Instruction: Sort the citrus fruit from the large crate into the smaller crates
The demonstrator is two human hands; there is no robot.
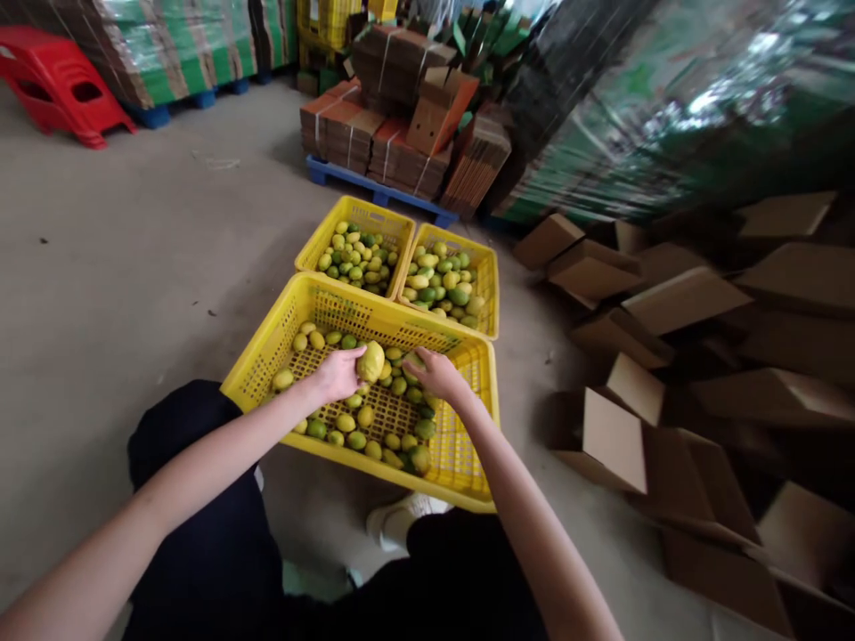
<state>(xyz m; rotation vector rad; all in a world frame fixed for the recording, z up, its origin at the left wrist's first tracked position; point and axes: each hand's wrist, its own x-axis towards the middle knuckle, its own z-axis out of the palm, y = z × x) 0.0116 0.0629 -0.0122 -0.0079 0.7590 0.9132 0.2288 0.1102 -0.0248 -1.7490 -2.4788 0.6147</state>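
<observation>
My left hand (339, 374) is closed on a large yellow lemon (370, 362), held above the big yellow crate (260, 334). To its right, my right hand (435, 372) curls around a greenish lemon (412, 362), which its fingers partly hide. Beneath both hands, loose yellow and green lemons (356, 440) are scattered over the crate's slotted bottom. The crate's right end shows bare mesh. My forearms cover part of its near side.
Behind stand two smaller yellow crates, the left one (304, 254) and the right one (492, 294), both holding lemons. Open cardboard boxes (614, 436) crowd the right. Flattened cartons (344, 129) sit on a blue pallet (384, 191). A red stool (60, 85) stands far left.
</observation>
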